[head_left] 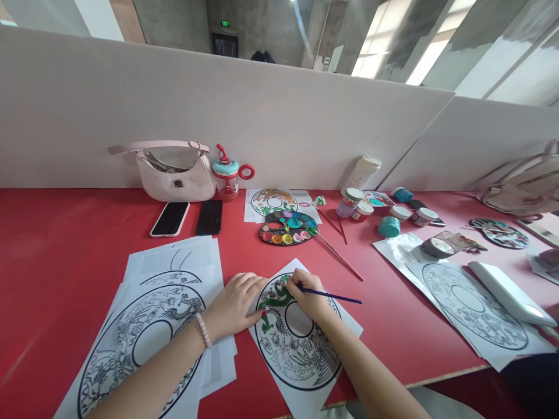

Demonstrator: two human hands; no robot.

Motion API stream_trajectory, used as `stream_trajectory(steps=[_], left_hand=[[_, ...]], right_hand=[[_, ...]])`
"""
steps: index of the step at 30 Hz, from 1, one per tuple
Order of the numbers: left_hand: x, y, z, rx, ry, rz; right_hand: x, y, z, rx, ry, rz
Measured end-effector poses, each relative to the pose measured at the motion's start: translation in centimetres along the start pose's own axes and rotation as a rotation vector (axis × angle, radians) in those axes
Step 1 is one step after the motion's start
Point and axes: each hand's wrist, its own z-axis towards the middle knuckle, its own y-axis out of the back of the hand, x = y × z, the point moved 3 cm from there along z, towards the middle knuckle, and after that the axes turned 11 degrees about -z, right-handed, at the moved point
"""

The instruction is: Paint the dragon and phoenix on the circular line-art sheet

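Observation:
My right hand [309, 294] is closed around a thin dark blue paintbrush [338, 297], its tip end hidden by the fingers over the upper part of a printed ring drawing [297, 355]. Green paint fills part of the dragon at the upper left of that ring; the rest is black outline on white. My left hand [238, 302] lies flat with fingers spread, its fingertips on the left edge of the same sheet. Beneath my left forearm is a stack of larger printed sheets [144, 326]. A black palette [286, 239] with several paint colours sits beyond the drawing.
At the back left are a pink handbag [174, 180], a lidded cup [227, 181] and two phones [170, 219]. A brush [338, 254] leans on the palette. Paint jars [389, 226], another drawing [476, 302] and a white case [509, 291] occupy the right side.

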Motion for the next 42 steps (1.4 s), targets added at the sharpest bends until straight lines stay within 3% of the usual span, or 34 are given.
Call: stream_trajectory(steps=[12, 22, 31, 42], left_hand=[[0.2, 0.1, -0.1, 0.008, 0.001, -0.029], [0.9, -0.3, -0.3, -0.044, 0.083, -0.09], [1.2, -0.6, -0.2, -0.045, 0.05, -0.041], [1.7, -0.6, -0.2, -0.041, 0.14, -0.119]], right_hand=[[-0.3, -0.1, -0.1, 0.001, -0.01, -0.01], [-0.1, 0.0, -0.3, -0.009, 0.013, 0.039], [1.1, -0.1, -0.7, 0.083, 0.06, 0.051], [1.3, 0.0, -0.5, 0.068, 0.04, 0.054]])
